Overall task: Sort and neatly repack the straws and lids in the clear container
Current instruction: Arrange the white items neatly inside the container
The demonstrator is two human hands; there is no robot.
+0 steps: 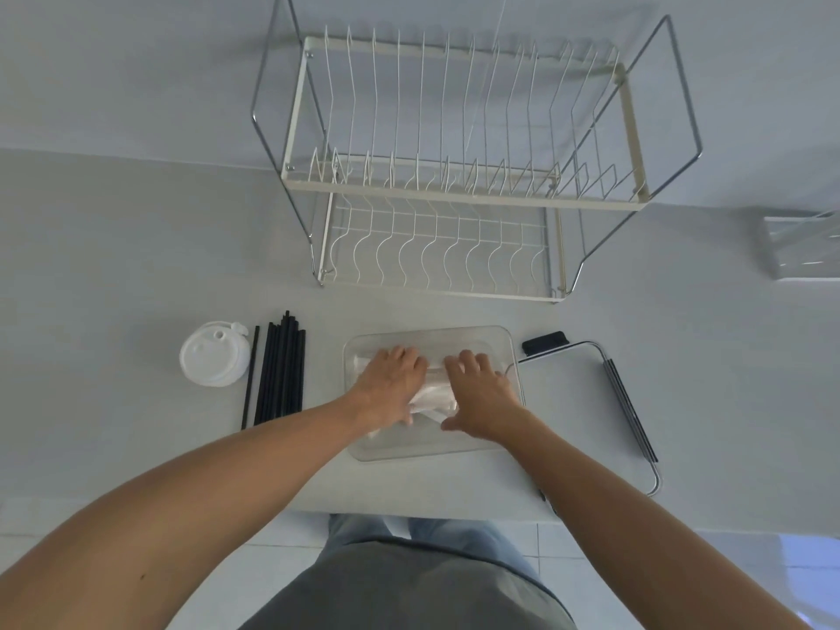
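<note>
Container: clear container (495, 338) at frame centre, on the white counter (136, 266)
Hands: left hand (391, 384) and right hand (477, 393) side by side inside it, fingers flat on clear wrapped straws (432, 397)
Left of container: black straws (279, 370), white lids (213, 354)

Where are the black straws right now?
In the head view the black straws lie on the counter, left of the clear container, beside the white lids.
</note>
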